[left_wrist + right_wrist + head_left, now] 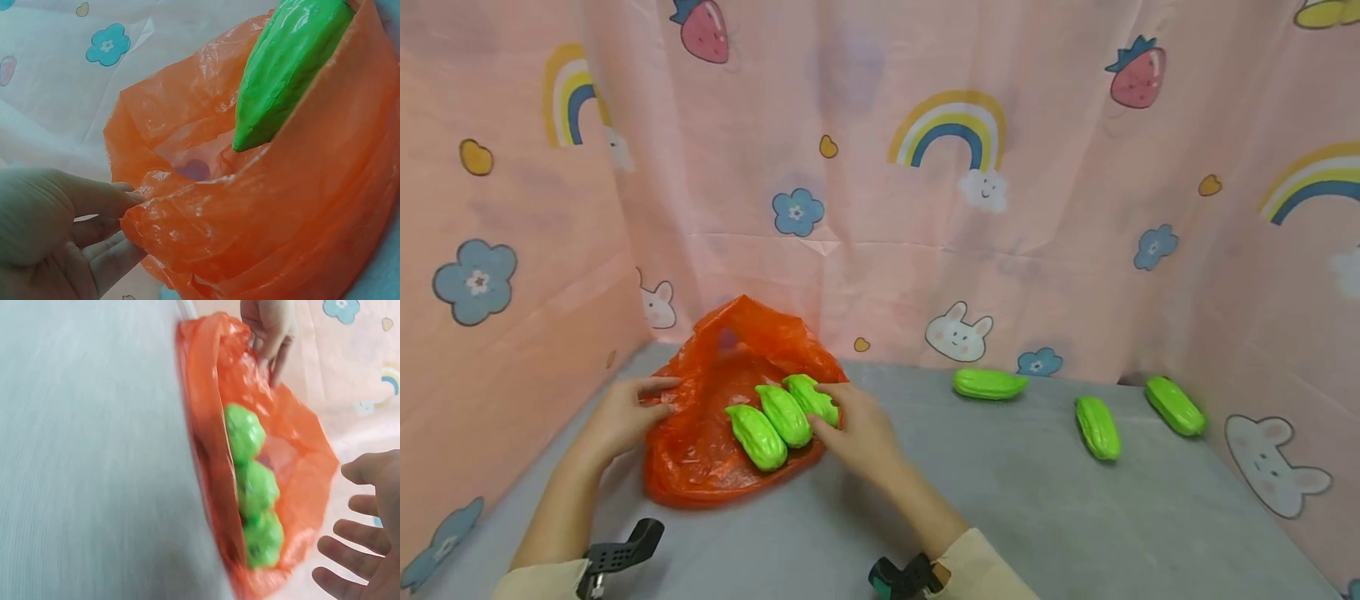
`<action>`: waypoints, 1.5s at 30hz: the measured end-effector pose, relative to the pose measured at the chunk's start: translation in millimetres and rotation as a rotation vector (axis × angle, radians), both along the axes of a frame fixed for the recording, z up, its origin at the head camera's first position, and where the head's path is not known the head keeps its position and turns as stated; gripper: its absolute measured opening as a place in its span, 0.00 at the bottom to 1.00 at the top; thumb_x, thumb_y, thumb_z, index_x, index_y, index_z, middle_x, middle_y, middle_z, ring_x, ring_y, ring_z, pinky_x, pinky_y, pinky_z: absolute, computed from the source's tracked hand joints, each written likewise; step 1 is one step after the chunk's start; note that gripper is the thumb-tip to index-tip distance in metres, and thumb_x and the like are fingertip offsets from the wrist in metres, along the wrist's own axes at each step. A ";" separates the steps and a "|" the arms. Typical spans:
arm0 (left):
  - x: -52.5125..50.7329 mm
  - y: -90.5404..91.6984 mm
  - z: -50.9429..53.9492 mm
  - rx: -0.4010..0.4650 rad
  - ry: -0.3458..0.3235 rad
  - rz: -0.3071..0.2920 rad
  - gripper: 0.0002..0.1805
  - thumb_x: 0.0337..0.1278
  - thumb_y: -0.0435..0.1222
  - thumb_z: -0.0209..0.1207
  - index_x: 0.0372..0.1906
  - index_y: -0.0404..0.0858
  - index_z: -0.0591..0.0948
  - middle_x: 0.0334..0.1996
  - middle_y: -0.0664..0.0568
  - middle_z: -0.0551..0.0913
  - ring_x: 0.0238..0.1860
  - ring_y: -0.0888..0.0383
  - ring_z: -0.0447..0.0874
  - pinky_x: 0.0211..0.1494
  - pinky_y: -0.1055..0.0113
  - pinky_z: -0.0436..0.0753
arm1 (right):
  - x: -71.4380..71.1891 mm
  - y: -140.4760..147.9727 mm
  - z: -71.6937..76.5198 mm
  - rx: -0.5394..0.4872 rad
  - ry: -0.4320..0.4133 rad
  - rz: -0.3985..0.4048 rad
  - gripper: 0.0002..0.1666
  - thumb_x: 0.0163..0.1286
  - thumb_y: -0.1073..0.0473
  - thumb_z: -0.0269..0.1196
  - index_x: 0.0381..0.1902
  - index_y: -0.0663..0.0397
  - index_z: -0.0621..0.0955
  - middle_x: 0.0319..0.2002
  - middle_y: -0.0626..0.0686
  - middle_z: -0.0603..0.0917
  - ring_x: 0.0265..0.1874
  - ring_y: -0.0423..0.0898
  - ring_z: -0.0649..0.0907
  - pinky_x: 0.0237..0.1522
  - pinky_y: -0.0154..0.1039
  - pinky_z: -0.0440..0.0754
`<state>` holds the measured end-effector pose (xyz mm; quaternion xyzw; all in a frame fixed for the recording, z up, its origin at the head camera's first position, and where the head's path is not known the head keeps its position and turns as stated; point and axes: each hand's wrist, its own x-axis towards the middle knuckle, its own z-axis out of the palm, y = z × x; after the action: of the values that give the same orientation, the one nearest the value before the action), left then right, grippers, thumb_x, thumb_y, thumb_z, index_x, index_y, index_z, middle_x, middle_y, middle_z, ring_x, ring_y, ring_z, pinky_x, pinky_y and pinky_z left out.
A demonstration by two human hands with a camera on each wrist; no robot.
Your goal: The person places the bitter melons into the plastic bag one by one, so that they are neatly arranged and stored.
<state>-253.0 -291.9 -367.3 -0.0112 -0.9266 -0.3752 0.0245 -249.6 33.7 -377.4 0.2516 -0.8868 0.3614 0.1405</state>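
An orange plastic bag (696, 479) lies on the table at the left, its mouth gaping. Three bright green, ridged vegetables resembling bitter melons (757, 438) lie side by side in its mouth. My left hand (623, 417) pinches the bag's left rim between thumb and fingers, as the left wrist view shows. My right hand (863, 432) is at the bag's right edge, by the rightmost green vegetable (805, 392) in it. In the right wrist view the right hand's fingers (356, 534) are spread, with nothing held.
Three more green vegetables lie apart on the grey table (985, 500) at the right: one (988, 384) near the back wall, one (1098, 428) further right, and one (1176, 407) by the right wall. Pink patterned cloth (865, 275) encloses the back and sides.
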 end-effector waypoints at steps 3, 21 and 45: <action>2.3 -1.1 0.9 -0.010 -0.008 0.009 0.24 0.67 0.32 0.58 0.65 0.26 0.75 0.63 0.25 0.73 0.55 0.36 0.77 0.51 0.53 0.86 | 2.0 18.3 2.9 0.012 0.005 -0.006 0.29 0.69 0.54 0.65 0.65 0.57 0.78 0.59 0.57 0.85 0.54 0.55 0.85 0.56 0.53 0.84; -5.1 10.3 2.2 0.019 0.039 -0.022 0.23 0.66 0.31 0.59 0.63 0.26 0.77 0.59 0.27 0.78 0.53 0.36 0.82 0.47 0.58 0.87 | 27.0 139.3 33.1 -0.176 -0.249 -0.110 0.35 0.73 0.50 0.63 0.74 0.49 0.68 0.62 0.60 0.82 0.57 0.57 0.85 0.56 0.50 0.85; 1.2 -4.0 -0.2 0.004 0.030 0.010 0.23 0.66 0.30 0.58 0.63 0.25 0.76 0.61 0.25 0.75 0.55 0.33 0.81 0.50 0.52 0.88 | 4.0 249.5 16.2 0.127 0.193 -0.511 0.29 0.71 0.53 0.65 0.64 0.63 0.77 0.60 0.72 0.78 0.54 0.69 0.80 0.49 0.68 0.77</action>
<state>-251.8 -295.9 -367.4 -0.0125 -0.9254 -0.3766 0.0404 -245.6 283.1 -361.2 0.0615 -0.9249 0.2322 0.2947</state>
